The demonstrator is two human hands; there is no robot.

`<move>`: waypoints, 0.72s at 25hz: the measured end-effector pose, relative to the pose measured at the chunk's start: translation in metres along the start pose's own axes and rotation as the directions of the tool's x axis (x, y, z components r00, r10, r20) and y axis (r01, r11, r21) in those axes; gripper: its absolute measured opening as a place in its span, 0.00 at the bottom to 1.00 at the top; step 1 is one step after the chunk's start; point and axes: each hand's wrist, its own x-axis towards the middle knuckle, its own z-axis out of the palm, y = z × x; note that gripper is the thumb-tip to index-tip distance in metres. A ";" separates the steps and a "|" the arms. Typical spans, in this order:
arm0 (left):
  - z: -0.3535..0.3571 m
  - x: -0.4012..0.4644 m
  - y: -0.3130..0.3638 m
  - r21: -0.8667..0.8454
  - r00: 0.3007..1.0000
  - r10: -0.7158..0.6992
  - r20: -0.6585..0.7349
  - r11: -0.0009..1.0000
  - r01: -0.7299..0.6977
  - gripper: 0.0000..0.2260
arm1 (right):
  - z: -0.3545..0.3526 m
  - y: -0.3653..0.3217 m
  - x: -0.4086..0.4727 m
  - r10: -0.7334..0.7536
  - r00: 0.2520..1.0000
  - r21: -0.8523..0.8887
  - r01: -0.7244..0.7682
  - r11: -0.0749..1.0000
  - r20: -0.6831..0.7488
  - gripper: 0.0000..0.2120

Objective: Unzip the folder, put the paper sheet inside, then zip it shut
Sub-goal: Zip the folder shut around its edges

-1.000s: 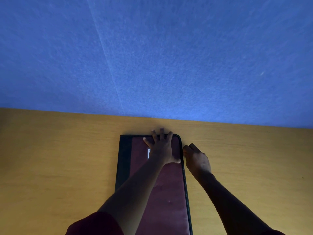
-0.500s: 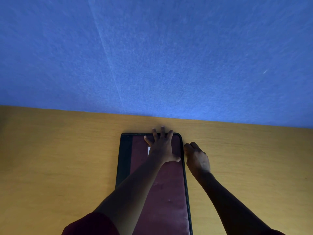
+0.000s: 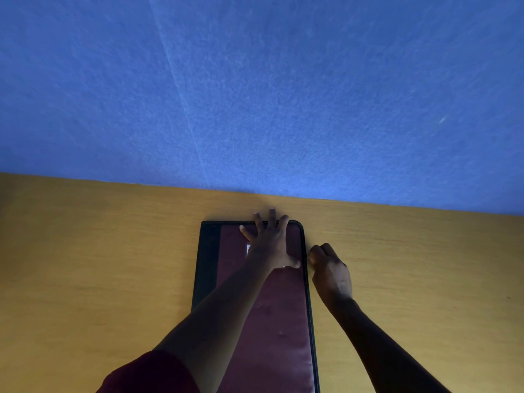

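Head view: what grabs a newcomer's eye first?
The maroon folder with a black spine lies closed at the centre of the yellow wooden table. The left hand presses flat on its far end, while the right hand pinches at its right edge. A blue wall fills the upper half.

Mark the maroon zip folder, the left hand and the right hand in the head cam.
maroon zip folder with black spine (image 3: 279,313): head view, bare maroon cover.
left hand (image 3: 268,245): head view, back of the hand, flat on the folder.
right hand (image 3: 330,269): head view, back of the hand, at the folder's right edge.
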 end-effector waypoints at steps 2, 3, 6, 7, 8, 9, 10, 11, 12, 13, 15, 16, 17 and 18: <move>-0.002 -0.002 0.000 -0.005 1.000 0.005 -0.002 1.000 -0.005 0.54 | -0.004 -0.003 0.014 0.017 1.000 -0.003 -0.018 1.000 -0.014 0.10; -0.003 -0.003 0.000 -0.007 1.000 0.008 -0.002 1.000 -0.008 0.53 | -0.006 -0.006 0.022 0.021 1.000 -0.003 -0.021 1.000 -0.021 0.10; -0.004 -0.004 -0.001 -0.010 1.000 0.015 -0.006 1.000 -0.015 0.52 | -0.014 -0.013 0.043 0.002 0.999 -0.024 -0.003 1.000 -0.034 0.08; -0.004 -0.005 -0.001 -0.011 1.000 0.018 -0.003 1.000 -0.018 0.52 | -0.017 -0.014 0.050 -0.011 0.999 -0.051 0.010 0.999 -0.033 0.07; -0.004 -0.005 -0.002 -0.007 1.000 0.019 0.003 1.000 -0.019 0.52 | -0.018 -0.014 0.055 -0.026 0.999 -0.085 0.024 0.996 -0.028 0.07; -0.004 -0.005 -0.003 0.002 1.000 0.021 0.013 1.000 -0.021 0.52 | -0.019 -0.014 0.060 -0.038 0.999 -0.119 0.036 0.992 -0.015 0.07; -0.003 -0.006 -0.003 0.015 0.999 0.023 0.022 1.000 -0.024 0.52 | -0.019 -0.013 0.064 -0.045 0.999 -0.144 0.045 0.989 0.004 0.07; -0.003 -0.006 -0.004 0.027 0.999 0.027 0.027 0.999 -0.027 0.52 | -0.020 -0.012 0.068 -0.049 0.999 -0.155 0.052 0.987 0.023 0.07; -0.002 -0.007 -0.005 0.033 0.999 0.031 0.029 0.999 -0.032 0.52 | -0.020 -0.012 0.073 -0.055 0.998 -0.158 0.061 0.986 0.036 0.07; -0.002 -0.006 -0.006 0.031 0.999 0.039 0.029 0.999 -0.040 0.52 | -0.021 -0.012 0.078 -0.065 0.997 -0.156 0.072 0.985 0.048 0.07; -0.002 -0.006 -0.007 0.014 0.998 0.064 0.020 0.998 -0.065 0.52 | -0.025 -0.016 0.089 -0.108 0.991 -0.157 0.119 0.980 0.076 0.07; -0.003 -0.006 -0.009 0.009 0.996 0.083 0.018 0.996 -0.083 0.51 | -0.027 -0.019 0.096 -0.124 0.987 -0.157 0.139 0.978 0.104 0.08; -0.004 -0.006 -0.011 0.004 0.995 0.102 0.022 0.995 -0.102 0.51 | -0.029 -0.022 0.103 -0.127 0.982 -0.145 0.147 0.978 0.138 0.09; -0.005 -0.006 -0.013 -0.001 0.992 0.119 0.032 0.993 -0.119 0.51 | -0.030 -0.022 0.110 -0.125 0.977 -0.127 0.147 0.981 0.171 0.08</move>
